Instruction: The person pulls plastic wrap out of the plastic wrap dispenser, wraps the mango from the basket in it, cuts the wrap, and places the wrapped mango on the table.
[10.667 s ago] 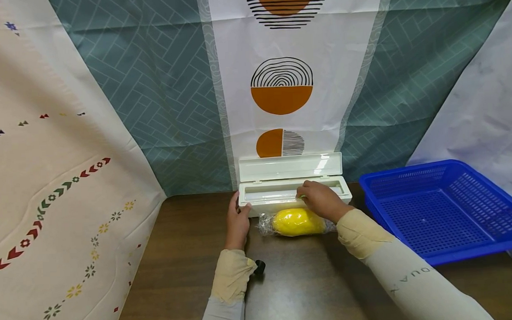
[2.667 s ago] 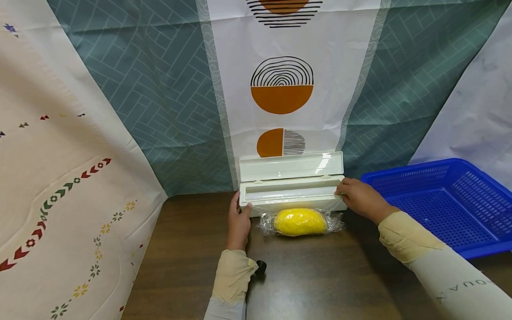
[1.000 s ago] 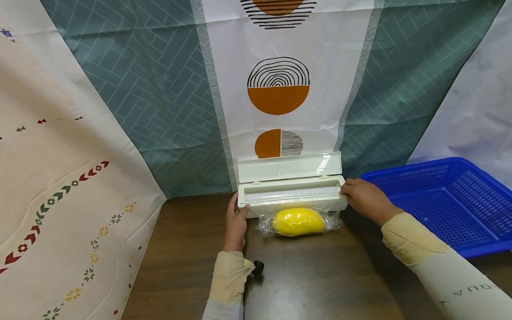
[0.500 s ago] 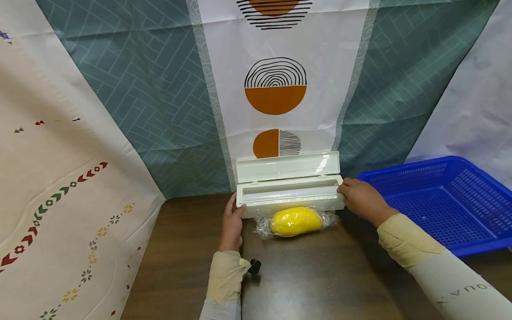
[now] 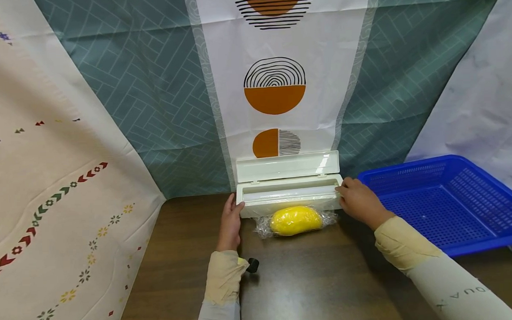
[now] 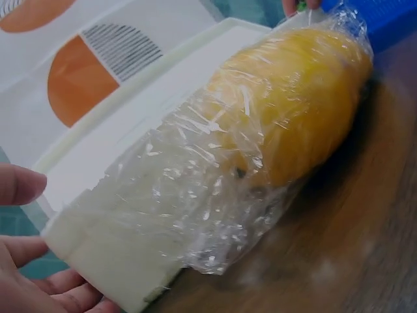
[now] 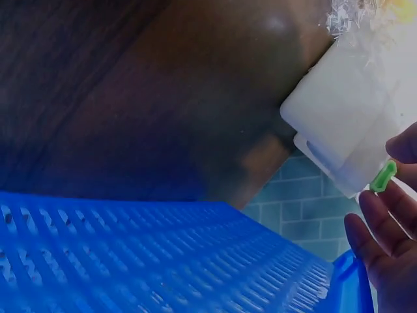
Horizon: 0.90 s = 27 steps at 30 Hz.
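A white cling film dispenser (image 5: pixel 291 207) stands at the back of the table, its lid (image 5: pixel 287 166) raised and a film roll (image 5: pixel 288 193) inside. Against its front lies a yellow oval fruit (image 5: pixel 296 220), wrapped in crinkled clear film (image 6: pixel 215 244); its exact kind is unclear. My left hand (image 5: pixel 230 226) holds the dispenser's left end, thumb at the front corner and fingers round the side. At the right end, my right hand (image 5: pixel 361 202) pinches a small green slide cutter (image 7: pixel 383 177) between thumb and fingers; the head view hides most of that cutter.
A blue plastic basket (image 5: pixel 440 174) with perforated walls stands close to my right hand and forearm. A printed cloth (image 5: pixel 273 37) hangs directly behind the dispenser. Brown wooden tabletop (image 5: pixel 311 280) lies in front of the fruit.
Since the oldest frame, my right hand has gone from the dispenser's middle to its right end. Over the last second both hands, dispenser and fruit sit slightly further left in view.
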### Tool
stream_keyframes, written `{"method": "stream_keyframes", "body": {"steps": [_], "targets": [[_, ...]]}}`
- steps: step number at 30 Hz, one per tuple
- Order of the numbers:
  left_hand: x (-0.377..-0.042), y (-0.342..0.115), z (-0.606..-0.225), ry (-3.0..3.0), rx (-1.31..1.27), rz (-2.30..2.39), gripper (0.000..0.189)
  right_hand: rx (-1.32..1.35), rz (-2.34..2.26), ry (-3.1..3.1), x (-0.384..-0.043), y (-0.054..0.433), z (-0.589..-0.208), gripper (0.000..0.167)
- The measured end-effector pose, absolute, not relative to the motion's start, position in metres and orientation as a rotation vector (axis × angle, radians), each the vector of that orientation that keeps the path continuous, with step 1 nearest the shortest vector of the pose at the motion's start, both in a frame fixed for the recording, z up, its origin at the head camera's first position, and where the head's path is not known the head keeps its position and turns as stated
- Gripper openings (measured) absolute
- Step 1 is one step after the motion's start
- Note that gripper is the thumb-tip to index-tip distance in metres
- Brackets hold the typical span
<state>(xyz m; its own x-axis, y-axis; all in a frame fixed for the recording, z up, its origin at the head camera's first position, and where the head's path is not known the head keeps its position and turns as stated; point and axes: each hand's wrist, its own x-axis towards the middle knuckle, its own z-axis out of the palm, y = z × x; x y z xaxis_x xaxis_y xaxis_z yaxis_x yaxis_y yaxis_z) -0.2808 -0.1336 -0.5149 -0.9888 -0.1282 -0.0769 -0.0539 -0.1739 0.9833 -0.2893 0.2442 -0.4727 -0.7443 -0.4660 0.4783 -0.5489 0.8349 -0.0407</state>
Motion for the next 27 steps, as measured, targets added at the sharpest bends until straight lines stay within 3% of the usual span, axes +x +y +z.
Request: {"method": "stream_keyframes", "body": {"steps": [10,20,27], "targets": [[-0.270,-0.127,-0.488,-2.294,0.265,-1.807,0.066,0.616,0.374,-2.639,-0.283,0.237,-0.475,0.035],[-0.250,-0.105,-0.460,-2.315,0.009,-1.582,0.038,0.601,0.525,-2.482,-0.273,0.208,-0.472,0.035],[-0.241,-0.088,-0.460,-2.389,-0.218,-1.592,0.026,0.644,0.662,-2.428,-0.260,0.183,-0.482,0.039]]}}
